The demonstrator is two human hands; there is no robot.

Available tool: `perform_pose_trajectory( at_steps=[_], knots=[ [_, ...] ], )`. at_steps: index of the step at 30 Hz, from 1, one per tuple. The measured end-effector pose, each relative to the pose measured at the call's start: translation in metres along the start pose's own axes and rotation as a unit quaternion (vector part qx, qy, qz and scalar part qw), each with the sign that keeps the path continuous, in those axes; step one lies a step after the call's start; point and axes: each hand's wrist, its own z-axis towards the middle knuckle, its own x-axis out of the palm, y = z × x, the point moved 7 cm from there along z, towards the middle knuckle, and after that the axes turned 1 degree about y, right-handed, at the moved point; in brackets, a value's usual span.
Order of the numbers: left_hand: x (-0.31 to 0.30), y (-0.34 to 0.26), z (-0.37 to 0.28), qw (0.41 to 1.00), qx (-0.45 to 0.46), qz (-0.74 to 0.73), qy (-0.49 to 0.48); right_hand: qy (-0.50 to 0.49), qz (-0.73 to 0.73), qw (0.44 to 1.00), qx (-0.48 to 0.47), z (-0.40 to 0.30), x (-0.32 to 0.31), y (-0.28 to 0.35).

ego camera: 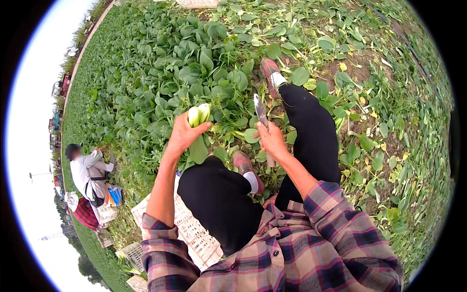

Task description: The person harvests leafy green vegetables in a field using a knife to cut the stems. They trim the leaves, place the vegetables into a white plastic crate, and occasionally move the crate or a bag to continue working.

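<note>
Two pale-green bok choy heads are gripped in my left hand, their thick stem ends up and a broad leaf hanging below the fingers. My right hand is closed around the handle of a knife, its blade pointing away from me and smeared with something whitish. The blade is apart from the bok choy. Dense rows of growing leafy greens stand just beyond my left hand. Cut leaves lie on the soil near my red shoes.
A white plastic crate stands at my left leg. More crates lie farther left, near two people low among the plants. Loose leaves and yellowed scraps litter the soil to my right. Another crate is at the far edge.
</note>
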Motion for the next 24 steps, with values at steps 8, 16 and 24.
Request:
perform_pose_trajectory(
  at_steps=[8, 16, 24],
  knots=[
    [0.149, 0.101, 0.068, 0.923, 0.086, 0.324, 0.189, 0.001, -0.130, 0.977, 0.170, 0.054, 0.043, -0.136],
    [0.169, 0.192, 0.151, 0.802, 0.090, 0.570, 0.155, -0.001, -0.224, 0.966, 0.128, 0.132, 0.061, -0.182],
    [0.142, 0.245, 0.140, 0.840, 0.075, 0.525, 0.116, 0.034, -0.225, 0.959, 0.169, 0.172, 0.078, -0.192]
  ],
)
